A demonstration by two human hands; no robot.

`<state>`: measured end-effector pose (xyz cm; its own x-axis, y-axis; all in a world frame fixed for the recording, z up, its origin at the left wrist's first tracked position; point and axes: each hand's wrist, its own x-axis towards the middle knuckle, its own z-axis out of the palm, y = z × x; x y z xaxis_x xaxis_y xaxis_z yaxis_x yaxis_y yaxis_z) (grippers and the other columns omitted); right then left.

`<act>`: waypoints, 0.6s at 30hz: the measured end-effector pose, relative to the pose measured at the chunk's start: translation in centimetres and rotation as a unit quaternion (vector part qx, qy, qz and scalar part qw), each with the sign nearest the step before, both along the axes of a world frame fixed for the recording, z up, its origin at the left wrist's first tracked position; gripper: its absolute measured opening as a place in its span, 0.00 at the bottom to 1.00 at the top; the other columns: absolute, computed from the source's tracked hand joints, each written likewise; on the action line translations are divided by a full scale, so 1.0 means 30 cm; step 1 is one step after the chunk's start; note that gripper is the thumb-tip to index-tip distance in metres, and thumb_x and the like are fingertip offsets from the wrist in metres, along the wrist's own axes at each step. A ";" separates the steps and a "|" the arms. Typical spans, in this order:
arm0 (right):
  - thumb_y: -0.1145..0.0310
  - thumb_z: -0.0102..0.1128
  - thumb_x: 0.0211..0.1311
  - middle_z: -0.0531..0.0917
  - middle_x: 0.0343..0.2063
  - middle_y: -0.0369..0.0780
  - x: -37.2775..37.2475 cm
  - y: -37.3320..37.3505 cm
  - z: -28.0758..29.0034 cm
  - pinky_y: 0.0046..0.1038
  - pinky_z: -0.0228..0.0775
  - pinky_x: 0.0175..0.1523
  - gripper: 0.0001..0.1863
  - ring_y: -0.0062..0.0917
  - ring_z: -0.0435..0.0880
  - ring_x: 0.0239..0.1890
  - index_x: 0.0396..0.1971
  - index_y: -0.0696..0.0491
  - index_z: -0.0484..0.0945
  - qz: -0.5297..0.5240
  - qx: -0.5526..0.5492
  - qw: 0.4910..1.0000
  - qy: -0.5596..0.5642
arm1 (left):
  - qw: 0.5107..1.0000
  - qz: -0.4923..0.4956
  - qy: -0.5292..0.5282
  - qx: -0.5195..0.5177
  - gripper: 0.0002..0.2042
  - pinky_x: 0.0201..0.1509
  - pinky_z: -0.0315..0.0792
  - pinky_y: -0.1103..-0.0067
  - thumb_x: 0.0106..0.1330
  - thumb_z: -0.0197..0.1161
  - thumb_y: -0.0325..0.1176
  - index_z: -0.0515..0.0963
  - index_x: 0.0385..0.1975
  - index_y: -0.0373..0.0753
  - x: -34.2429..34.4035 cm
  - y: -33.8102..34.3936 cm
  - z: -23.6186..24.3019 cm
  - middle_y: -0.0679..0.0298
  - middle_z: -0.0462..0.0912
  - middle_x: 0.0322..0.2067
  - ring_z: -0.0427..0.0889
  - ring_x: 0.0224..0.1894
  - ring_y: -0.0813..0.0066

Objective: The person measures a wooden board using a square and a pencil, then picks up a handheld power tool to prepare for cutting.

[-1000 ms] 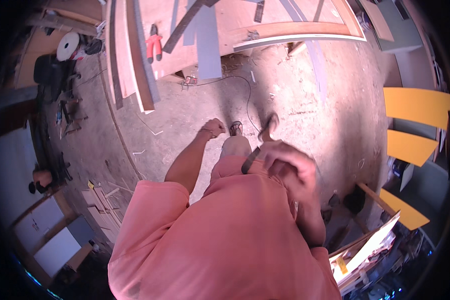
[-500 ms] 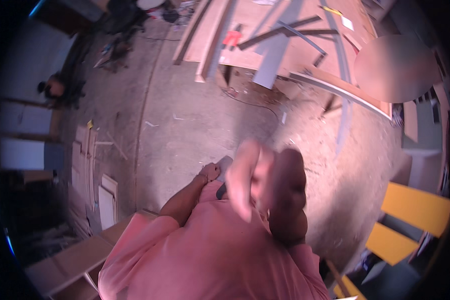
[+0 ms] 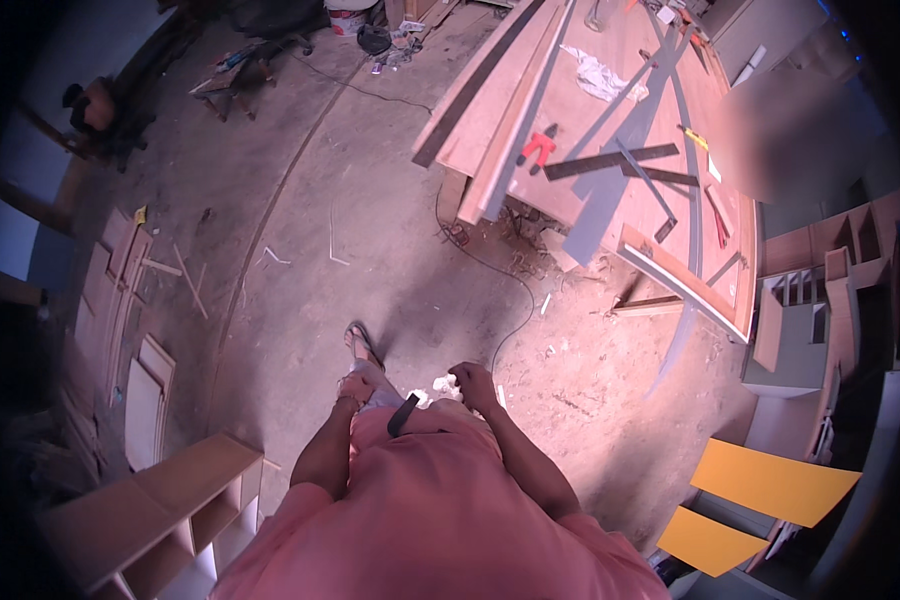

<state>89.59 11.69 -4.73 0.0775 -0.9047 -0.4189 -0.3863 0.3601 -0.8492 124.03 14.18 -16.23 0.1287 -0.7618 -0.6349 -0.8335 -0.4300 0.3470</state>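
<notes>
My left hand [image 3: 354, 389] hangs low beside my grey-clad thigh [image 3: 378, 388]; its fingers blend into the leg, so whether they hold anything cannot be told. In front of my waist, my right hand [image 3: 473, 386] is closed, fingers curled inward. Whitish, crumpled-looking patches [image 3: 443, 384] show right beside those fingers, but whether they are in its grip is unclear. A dark strap end [image 3: 404, 413] sticks out at the hem of my pink shirt [image 3: 420, 500]. One sandalled foot [image 3: 361, 342] is forward on the concrete floor.
Ahead right stands a wooden worktable [image 3: 610, 120] with red-handled pliers [image 3: 537, 149], a dark square [image 3: 610, 162], grey strips and a white cloth [image 3: 595, 75]. A cable [image 3: 510, 270] crosses the floor. Shelving [image 3: 160, 510], boards [image 3: 148, 400] and yellow panels [image 3: 775, 482] flank me. Someone crouches far left.
My right hand has dropped from a raised, blurred position near the camera to waist height. My left hand has shifted left and down. The view has turned, bringing more of the worktable in.
</notes>
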 end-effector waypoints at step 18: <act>0.56 0.72 0.59 0.92 0.32 0.44 0.557 -0.705 -0.281 0.33 0.85 0.41 0.19 0.32 0.92 0.33 0.46 0.50 0.91 0.016 0.204 0.959 0.194 | 0.973 0.225 -0.034 -0.032 0.12 0.40 0.81 0.59 0.48 0.70 0.40 0.86 0.25 0.38 1.315 -0.580 -0.140 0.49 0.88 0.29 0.88 0.35 0.50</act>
